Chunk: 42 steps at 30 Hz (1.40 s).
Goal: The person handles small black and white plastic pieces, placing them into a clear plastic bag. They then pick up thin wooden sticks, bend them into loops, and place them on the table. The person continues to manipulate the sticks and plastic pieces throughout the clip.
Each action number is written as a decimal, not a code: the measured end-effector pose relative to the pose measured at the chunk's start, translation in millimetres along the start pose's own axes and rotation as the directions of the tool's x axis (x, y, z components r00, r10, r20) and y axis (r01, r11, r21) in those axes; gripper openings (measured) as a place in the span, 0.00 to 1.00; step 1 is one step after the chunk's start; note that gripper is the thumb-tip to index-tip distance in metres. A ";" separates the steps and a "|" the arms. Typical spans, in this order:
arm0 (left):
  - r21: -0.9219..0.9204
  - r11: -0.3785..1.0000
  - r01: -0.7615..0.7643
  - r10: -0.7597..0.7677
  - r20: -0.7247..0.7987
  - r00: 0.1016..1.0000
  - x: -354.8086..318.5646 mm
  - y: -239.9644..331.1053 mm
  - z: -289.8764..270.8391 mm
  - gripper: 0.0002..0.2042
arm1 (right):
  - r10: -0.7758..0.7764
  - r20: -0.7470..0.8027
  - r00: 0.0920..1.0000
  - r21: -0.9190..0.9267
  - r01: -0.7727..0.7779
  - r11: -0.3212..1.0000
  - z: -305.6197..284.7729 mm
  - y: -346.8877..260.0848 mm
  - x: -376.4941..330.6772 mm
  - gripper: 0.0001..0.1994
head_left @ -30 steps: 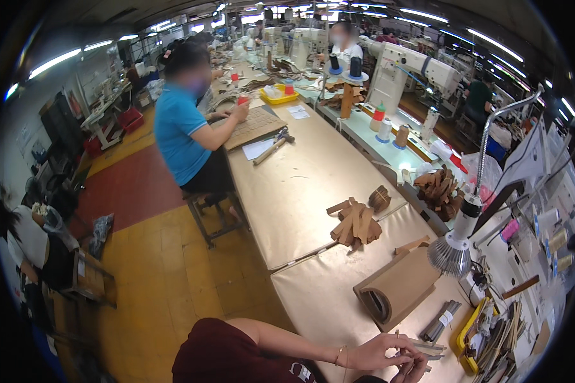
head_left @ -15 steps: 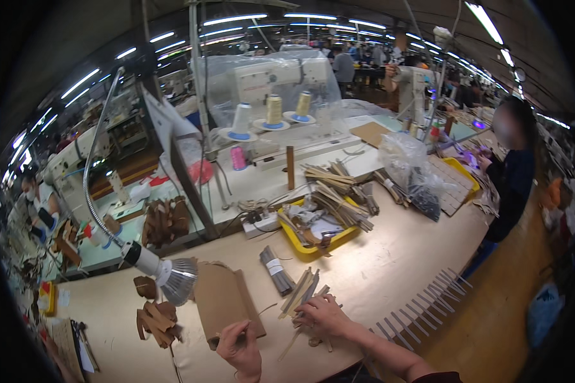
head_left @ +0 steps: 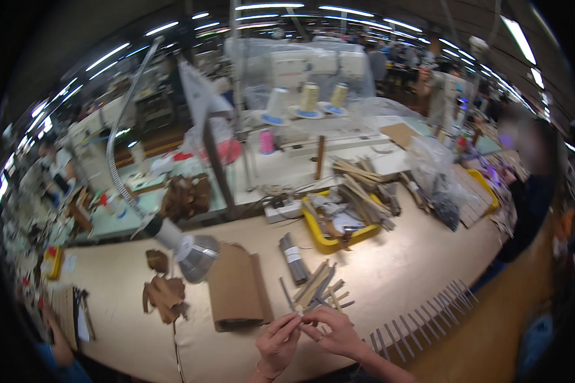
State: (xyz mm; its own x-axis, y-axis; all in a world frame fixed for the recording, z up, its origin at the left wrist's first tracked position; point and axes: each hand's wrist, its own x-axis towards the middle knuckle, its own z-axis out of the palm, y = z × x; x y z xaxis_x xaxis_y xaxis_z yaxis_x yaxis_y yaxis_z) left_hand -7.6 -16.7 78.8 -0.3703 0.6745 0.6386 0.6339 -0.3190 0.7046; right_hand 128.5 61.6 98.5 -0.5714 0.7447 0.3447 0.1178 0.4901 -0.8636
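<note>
My left hand (head_left: 278, 345) and my right hand (head_left: 334, 330) meet fingertip to fingertip over the near part of the table. A thin grey strip (head_left: 287, 293) rises from between the fingertips, and both hands appear to pinch its lower end; the end itself is hidden. Just beyond my fingers lies a loose fan of beige and grey strips (head_left: 315, 285). A bundle of grey strips (head_left: 292, 258) with a white paper band sits farther back. Left of my hands lies a folded brown sheet (head_left: 237, 288), flat on the table.
A lamp (head_left: 195, 255) on a bent neck hangs over the left side. Brown leather scraps (head_left: 165, 297) lie there. A yellow tray (head_left: 345, 239) heaped with strips stands behind. Several grey strips (head_left: 421, 322) line the right table edge. A co-worker (head_left: 524, 191) sits at right.
My left hand has moved right to meet my right hand, which has drawn back from the loose strips. A grey strip now stands at the fingertips. The whole view has shifted.
</note>
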 end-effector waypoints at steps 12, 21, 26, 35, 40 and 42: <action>0.043 0.991 -0.130 0.130 0.002 0.992 -28.3 -16.7 8.9 0.23 | -0.062 0.069 0.996 -0.191 0.074 0.979 -3.0 27.7 -10.5 0.07; -0.146 0.989 -0.014 0.016 0.013 1.000 -31.8 -20.5 13.3 0.18 | 0.132 0.184 0.974 -0.278 -0.077 0.957 -6.9 61.4 -10.9 0.11; -0.170 0.985 0.007 -0.003 0.026 1.000 -28.8 -22.0 12.8 0.18 | 0.191 0.146 0.971 -0.025 -0.189 0.982 1.3 79.2 -13.8 0.09; -0.287 0.955 0.072 -0.067 0.028 0.997 -26.4 -19.0 10.4 0.17 | 0.162 0.202 0.966 -0.219 -0.116 0.969 -5.0 66.9 -13.7 0.08; -0.369 0.910 0.190 -0.173 0.079 0.982 -19.6 -18.2 5.3 0.13 | 0.227 0.222 0.948 -0.103 -0.208 0.973 -1.7 57.6 -12.7 0.10; -0.390 0.892 0.228 -0.207 0.094 0.974 -18.4 -18.0 4.2 0.12 | 0.147 0.233 0.961 -0.293 -0.074 0.953 -2.6 53.2 -11.9 0.12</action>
State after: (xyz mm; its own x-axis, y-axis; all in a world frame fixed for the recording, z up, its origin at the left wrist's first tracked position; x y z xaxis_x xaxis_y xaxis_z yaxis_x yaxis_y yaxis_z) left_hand -9.3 -20.6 53.0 -0.4278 0.7857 0.4467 0.2163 -0.3909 0.8947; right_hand 143.8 80.0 49.4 -0.7215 0.6821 0.1190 0.3925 0.5444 -0.7413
